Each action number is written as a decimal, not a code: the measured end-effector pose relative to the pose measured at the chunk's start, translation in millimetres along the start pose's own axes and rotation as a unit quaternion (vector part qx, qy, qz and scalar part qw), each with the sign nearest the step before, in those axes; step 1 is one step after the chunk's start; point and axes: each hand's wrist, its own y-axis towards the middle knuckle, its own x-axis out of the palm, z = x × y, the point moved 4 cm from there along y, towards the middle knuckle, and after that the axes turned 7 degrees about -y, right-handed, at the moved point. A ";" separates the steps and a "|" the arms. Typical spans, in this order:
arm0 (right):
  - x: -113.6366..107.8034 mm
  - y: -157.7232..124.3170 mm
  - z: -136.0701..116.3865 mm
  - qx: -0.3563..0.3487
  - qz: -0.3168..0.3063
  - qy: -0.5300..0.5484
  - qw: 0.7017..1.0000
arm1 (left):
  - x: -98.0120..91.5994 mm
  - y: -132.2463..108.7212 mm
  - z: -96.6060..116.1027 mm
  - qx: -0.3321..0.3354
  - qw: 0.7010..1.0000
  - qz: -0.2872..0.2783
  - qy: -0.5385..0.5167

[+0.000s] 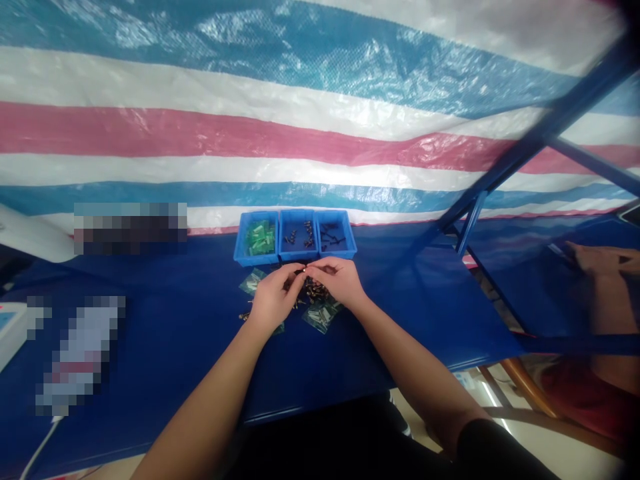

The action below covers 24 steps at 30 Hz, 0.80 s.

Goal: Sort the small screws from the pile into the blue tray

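Note:
My left hand (274, 293) and my right hand (341, 283) meet fingertip to fingertip over the table, both in a pinch. A tiny bright spot shows where the fingers join, too small to name. Beneath and between the hands lies a heap of brassy and dark screw-like parts (316, 291), partly hidden. Below my right hand is a small clear bag (321, 316) with pale slim pieces in it. Another such bag (252, 282) lies left of my left hand. Just beyond the fingers stand three blue bins.
The left bin (240, 248) holds green-tinted packets (261, 237); the middle bin (299, 255) has small brassy screws, the right bin (337, 253) dark screws. A blue metal frame (517, 157) rises at right, with another person's hand (595, 259) beyond. Blurred items lie at left.

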 end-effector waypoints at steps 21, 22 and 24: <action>8.2 22.3 9.7 0.038 0.050 0.169 0.984 | -6.2 3.2 2.4 -0.032 0.999 0.024 0.009; 10.0 22.6 9.1 0.025 0.037 0.181 0.982 | -6.1 3.3 2.4 -0.032 0.999 0.023 0.009; 11.6 21.4 8.5 0.003 0.011 0.176 0.984 | -6.8 3.5 2.4 -0.033 0.999 0.022 0.008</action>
